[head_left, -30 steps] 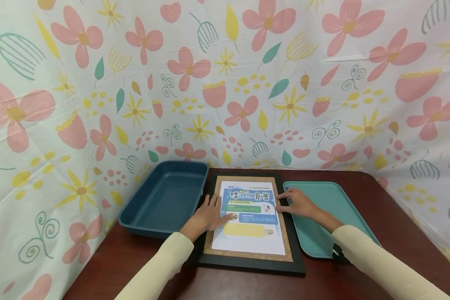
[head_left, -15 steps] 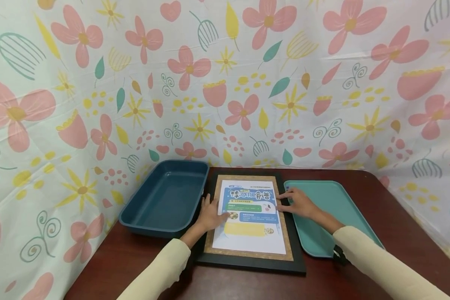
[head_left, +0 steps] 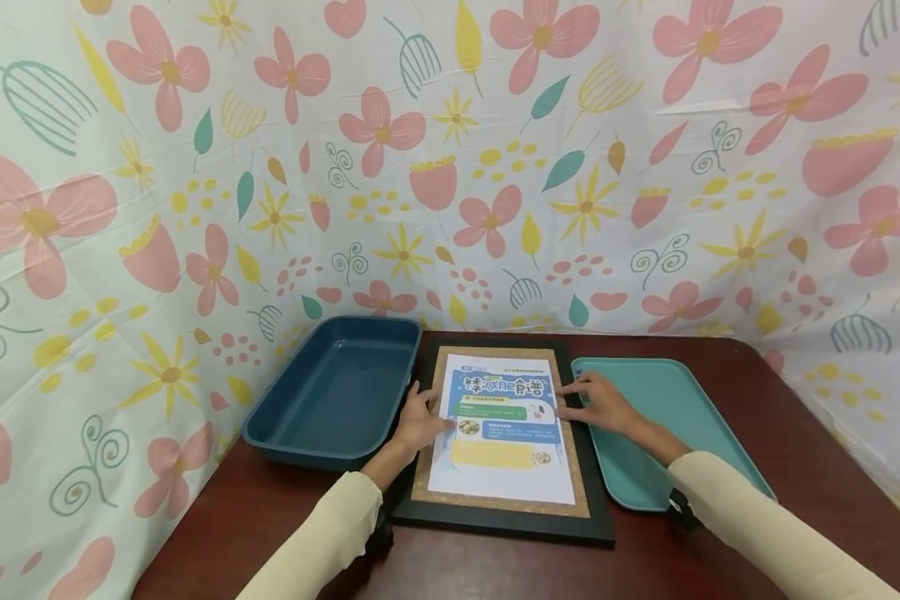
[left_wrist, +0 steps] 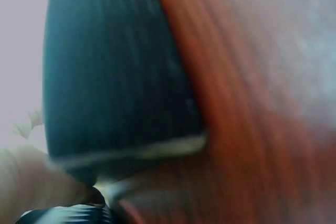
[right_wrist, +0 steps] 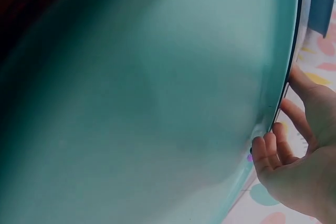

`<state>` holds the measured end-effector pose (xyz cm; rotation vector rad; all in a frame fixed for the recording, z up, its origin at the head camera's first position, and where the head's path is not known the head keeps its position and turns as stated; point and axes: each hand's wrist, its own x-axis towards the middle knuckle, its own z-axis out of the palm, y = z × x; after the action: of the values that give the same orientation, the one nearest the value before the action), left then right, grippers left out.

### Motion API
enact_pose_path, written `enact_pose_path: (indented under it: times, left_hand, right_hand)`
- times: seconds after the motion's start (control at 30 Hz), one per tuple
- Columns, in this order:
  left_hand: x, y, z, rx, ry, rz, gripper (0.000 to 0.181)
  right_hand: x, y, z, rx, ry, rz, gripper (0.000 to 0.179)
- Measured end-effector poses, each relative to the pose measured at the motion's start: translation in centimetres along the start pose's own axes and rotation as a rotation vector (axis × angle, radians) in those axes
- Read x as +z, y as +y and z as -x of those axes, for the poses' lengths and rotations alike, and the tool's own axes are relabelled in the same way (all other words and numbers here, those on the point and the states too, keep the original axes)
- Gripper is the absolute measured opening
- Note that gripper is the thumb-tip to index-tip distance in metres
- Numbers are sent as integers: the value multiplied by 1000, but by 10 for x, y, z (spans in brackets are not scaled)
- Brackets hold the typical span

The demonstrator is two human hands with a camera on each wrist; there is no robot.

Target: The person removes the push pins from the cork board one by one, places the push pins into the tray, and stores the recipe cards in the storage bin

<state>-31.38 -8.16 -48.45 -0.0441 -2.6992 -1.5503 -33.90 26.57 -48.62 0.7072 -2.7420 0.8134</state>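
A printed paper sheet (head_left: 495, 479) with coloured blocks and Chinese lettering lies on a cork panel (head_left: 497, 352) inside a black frame (head_left: 517, 532). At the sheet's left edge is my left hand (head_left: 416, 425), thumb on the edge and fingers reaching over the frame's left side. My right hand (head_left: 603, 407) touches the sheet's right edge with spread thumb and finger. In the right wrist view, the right hand (right_wrist: 302, 169) shows behind the teal tray (right_wrist: 157, 98), its other fingers loosely bent. The left wrist view is blurred, with the frame (left_wrist: 121, 72) filling much of it.
A deep blue rectangular pan (head_left: 330, 392) stands left of the frame. The flat teal tray (head_left: 645, 467) lies close on its right, partly under the right forearm. All rest on a dark red-brown table (head_left: 795, 475) before a flower-patterned cloth (head_left: 450, 167).
My left hand has drawn back from lying over the sheet to its left edge, thumb shifting left. The right hand stays at the right edge. The head view has shifted slightly.
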Motion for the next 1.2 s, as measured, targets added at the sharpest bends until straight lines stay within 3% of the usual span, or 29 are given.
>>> enact_pose_path:
  times: [0.23,0.47,0.63,0.77,0.97,1.2]
  left_hand:
    - [2,8,3,91,2,115,66]
    - [2,14,7,65,39,251,64]
    - [-3,19,8,43,77,308,66]
    - [-11,26,9,62,83,331,68]
    - [-40,37,10,74,115,347,66]
    - [-100,33,0,75,40,369,66]
  right_hand:
    - [1,1,1,-18,13,6,48]
    - [3,-1,0,-50,38,45,47]
    - [2,-1,-1,-47,24,55,49]
    - [-1,2,-1,-42,34,22,46]
    - [-10,5,-4,-75,60,-48,40]
    - [-22,10,1,-99,73,-50,41]
